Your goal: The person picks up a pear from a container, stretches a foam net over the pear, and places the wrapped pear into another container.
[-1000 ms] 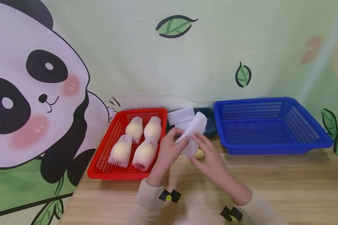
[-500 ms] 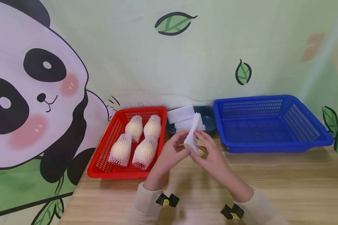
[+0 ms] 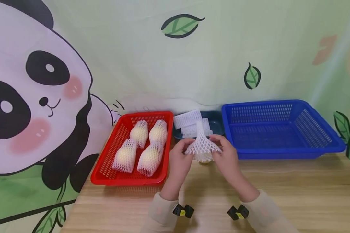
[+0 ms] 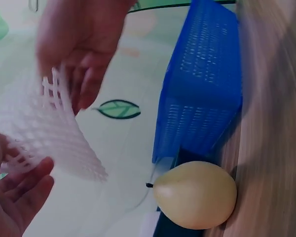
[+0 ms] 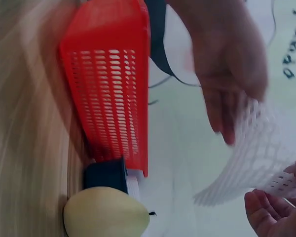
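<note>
A white foam fruit net (image 3: 202, 144) is stretched between my two hands, its lower mouth pulled wide and its upper end narrow. My left hand (image 3: 180, 160) pinches one side of the mouth, and my right hand (image 3: 227, 155) pinches the other. Below the net a pale yellow pear (image 4: 197, 195) stands upright on the table, its dark stem pointing up. Both wrist views show the net above the pear and apart from it. In the head view the net covers most of the pear.
To the left, a red basket (image 3: 105, 179) holds several pears (image 3: 125, 156) in foam nets. Behind my hands, a dark teal bin (image 3: 217, 123) carries more flat nets (image 3: 188, 119). A blue basket (image 3: 280, 153) stands right on the wooden table (image 3: 280, 187), before a panda-printed backdrop (image 3: 134, 64).
The net was flat and tilted, then turned narrow between my hands. Now its mouth is spread open and faces down above the pear. My hands have moved apart.
</note>
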{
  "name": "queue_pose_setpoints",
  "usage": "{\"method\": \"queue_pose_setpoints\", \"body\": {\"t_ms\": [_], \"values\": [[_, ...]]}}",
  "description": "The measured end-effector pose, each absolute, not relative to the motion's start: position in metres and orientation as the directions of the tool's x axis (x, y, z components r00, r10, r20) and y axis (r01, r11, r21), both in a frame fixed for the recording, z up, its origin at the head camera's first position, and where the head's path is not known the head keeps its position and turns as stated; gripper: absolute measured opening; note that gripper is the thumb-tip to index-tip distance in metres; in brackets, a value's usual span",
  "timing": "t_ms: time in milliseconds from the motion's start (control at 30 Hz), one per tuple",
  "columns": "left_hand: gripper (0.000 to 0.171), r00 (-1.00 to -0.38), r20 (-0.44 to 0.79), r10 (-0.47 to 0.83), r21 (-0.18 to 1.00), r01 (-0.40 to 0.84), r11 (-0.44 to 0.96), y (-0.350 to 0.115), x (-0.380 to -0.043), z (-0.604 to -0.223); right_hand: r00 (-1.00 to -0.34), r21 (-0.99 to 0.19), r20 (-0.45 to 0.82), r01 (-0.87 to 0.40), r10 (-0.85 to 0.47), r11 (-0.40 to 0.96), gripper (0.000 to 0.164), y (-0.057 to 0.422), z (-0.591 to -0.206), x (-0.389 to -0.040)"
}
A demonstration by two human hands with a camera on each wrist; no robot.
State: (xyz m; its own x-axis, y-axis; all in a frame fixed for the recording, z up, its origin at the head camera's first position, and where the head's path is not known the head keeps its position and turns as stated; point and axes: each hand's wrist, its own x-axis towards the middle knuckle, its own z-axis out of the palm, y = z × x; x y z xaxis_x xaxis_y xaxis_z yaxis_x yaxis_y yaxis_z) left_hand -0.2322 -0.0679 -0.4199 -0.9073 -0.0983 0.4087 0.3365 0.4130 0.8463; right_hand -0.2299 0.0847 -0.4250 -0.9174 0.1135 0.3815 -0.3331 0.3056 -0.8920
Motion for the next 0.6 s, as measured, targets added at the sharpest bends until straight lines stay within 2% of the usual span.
{"method": "queue_pose_setpoints", "body": {"t_ms": [100, 200, 333, 433, 533, 600], "values": [[0.035, -0.915, 0.336, -0.221, 0.917, 0.265, 0.299, -0.074, -0.236, -0.422, -0.939, -0.949, 0.287, -0.252, 0.189, 0.190, 0.047, 0.095, -0.425, -0.235], [0.037, -0.941, 0.205, -0.268, 0.978, 0.191, 0.078, -0.080, -0.242, -0.422, -0.965, -0.989, 0.142, -0.145, 0.219, 0.004, 0.047, 0.104, -0.423, -0.239], [0.039, -0.976, 0.033, -0.217, 0.973, 0.081, -0.218, -0.088, -0.247, -0.420, -0.985, -0.984, -0.014, -0.017, 0.172, -0.175, 0.048, 0.114, -0.422, -0.242], [0.039, -0.990, -0.030, -0.137, 0.934, 0.020, -0.356, -0.093, -0.248, -0.421, -0.994, -0.961, -0.080, 0.057, 0.075, -0.269, 0.045, 0.120, -0.424, -0.243], [0.035, -0.999, -0.019, -0.031, 0.929, -0.006, -0.369, -0.099, -0.247, -0.421, -0.990, -0.911, -0.114, 0.138, -0.083, -0.389, 0.039, 0.128, -0.427, -0.245], [0.032, -0.999, 0.008, 0.031, 0.970, 0.000, -0.244, -0.103, -0.245, -0.420, -0.972, -0.863, -0.097, 0.189, -0.214, -0.469, 0.041, 0.135, -0.429, -0.246]]}}
